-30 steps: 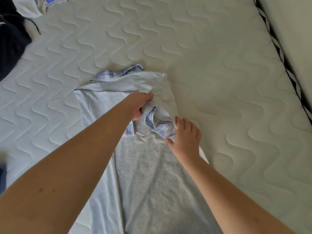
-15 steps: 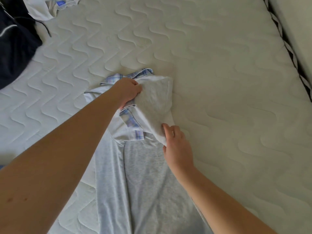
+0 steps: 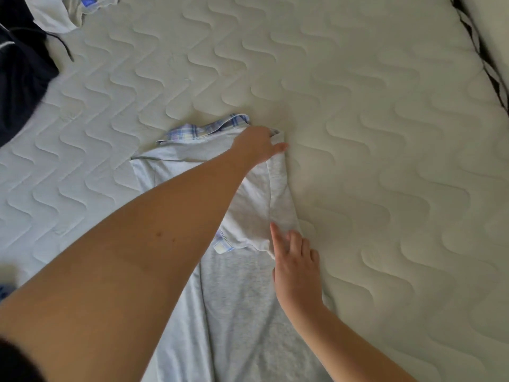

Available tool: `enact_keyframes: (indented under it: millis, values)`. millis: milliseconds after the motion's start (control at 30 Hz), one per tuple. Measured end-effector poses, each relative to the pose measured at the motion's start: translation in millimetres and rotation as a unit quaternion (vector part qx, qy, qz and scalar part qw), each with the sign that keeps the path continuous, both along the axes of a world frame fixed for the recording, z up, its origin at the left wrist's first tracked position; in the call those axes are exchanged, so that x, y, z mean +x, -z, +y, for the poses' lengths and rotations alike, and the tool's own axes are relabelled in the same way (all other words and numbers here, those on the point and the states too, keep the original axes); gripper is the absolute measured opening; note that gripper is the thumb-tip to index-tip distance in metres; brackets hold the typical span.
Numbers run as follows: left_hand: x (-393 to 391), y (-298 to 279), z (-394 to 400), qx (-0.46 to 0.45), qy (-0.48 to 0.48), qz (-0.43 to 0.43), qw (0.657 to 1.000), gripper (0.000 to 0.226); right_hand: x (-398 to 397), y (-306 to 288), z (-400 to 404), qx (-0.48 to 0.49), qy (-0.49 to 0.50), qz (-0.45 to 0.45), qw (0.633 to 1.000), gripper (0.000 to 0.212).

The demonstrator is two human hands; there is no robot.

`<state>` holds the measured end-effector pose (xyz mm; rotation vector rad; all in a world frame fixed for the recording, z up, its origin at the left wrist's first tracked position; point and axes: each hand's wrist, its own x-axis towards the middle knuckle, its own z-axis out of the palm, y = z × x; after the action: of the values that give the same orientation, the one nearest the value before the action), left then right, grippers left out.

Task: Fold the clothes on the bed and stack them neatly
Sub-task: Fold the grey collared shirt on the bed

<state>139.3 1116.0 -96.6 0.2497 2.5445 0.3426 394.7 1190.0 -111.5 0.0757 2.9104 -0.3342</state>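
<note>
A light grey shirt [image 3: 242, 299] with a blue plaid collar [image 3: 203, 129] lies lengthwise on the white quilted mattress [image 3: 358, 119]. Both its sides are folded inward, and its right sleeve [image 3: 256, 210] lies folded back over the chest, showing a plaid cuff. My left hand [image 3: 259, 144] reaches across to the shirt's top right shoulder corner and pinches the fabric there between thumb and fingers. My right hand [image 3: 296, 266] lies flat on the shirt's right edge, fingers apart, fingertips touching the sleeve's lower hem.
A dark navy garment [image 3: 19, 86] with a drawstring lies at the top left corner. A crumpled white garment [image 3: 55, 12] with a blue label sits beside it. The mattress's black-and-white trimmed edge [image 3: 493, 78] runs down the far right.
My left hand carried the sleeve from the chest up to the shoulder corner, laying it flat. My right hand let go of the sleeve's edge and flattened onto the shirt.
</note>
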Motion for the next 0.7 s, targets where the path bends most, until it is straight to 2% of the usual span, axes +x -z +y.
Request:
enact_keyframes:
  millis: [67,167,267,367,467,533,600,700]
  values:
    - [-11.1,3.3,12.1,0.000,-0.004,-0.053,0.999,0.055,6.1,0.0,4.1,0.003,0.018,-0.010,1.000,0.079]
    - [-21.7,9.5,17.4,0.103,-0.093,-0.089,0.986,0.015,11.9,1.0,9.0,-0.016,0.020,0.022,0.999,0.075]
    - [-24.6,12.7,11.2,0.171,-0.120,-0.107,0.972,0.012,13.4,2.8,11.8,-0.034,0.027,0.039,0.998,0.069]
    - [-19.3,20.6,4.5,0.199,-0.139,-0.103,0.965,0.030,11.4,6.3,14.7,-0.038,0.045,0.034,0.998,0.064]
    - [-15.2,25.7,-0.5,0.217,-0.148,-0.090,0.961,0.040,11.2,11.2,15.7,-0.056,0.037,0.028,0.997,0.050]
    - [-15.1,24.0,-9.4,0.192,-0.124,-0.092,0.969,0.054,10.5,12.9,14.3,-0.066,0.034,0.034,0.997,0.037]
    - [-13.6,16.2,-24.9,0.130,-0.060,-0.105,0.984,0.065,9.3,12.1,12.7,-0.065,0.043,0.048,0.996,0.027]
    - [-7.4,6.0,-47.7,0.038,0.012,-0.139,0.989,0.064,6.1,8.3,11.5,-0.051,0.049,0.067,0.995,0.024]
